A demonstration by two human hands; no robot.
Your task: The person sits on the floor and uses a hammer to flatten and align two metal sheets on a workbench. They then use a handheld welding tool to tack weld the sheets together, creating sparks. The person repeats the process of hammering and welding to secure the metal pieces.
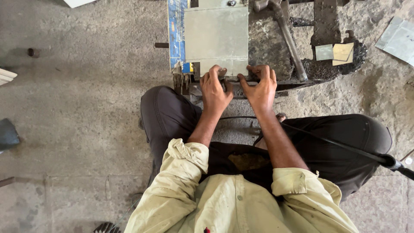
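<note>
Person sits on the concrete floor (77, 112), knees spread, facing a low dark metal block (269, 47). A grey metal sheet (216, 36) lies flat on the block's left part, its near edge at the block's near edge.

Left hand (214, 88): fingers curled, tips pressing on the sheet's near edge, left of centre. Right hand (260, 86): fingers bent and spread, tips at the sheet's near right corner and on the block edge just beside it. Both hands grip or press the sheet edge; exact hold probably a pinch, thumbs partly hidden.

A hammer (286, 36) rests on the block right of the sheet, handle running toward the near edge. Small metal offcuts (336, 51) lie on the block's far right. A black cable (340, 146) crosses the right thigh.
</note>
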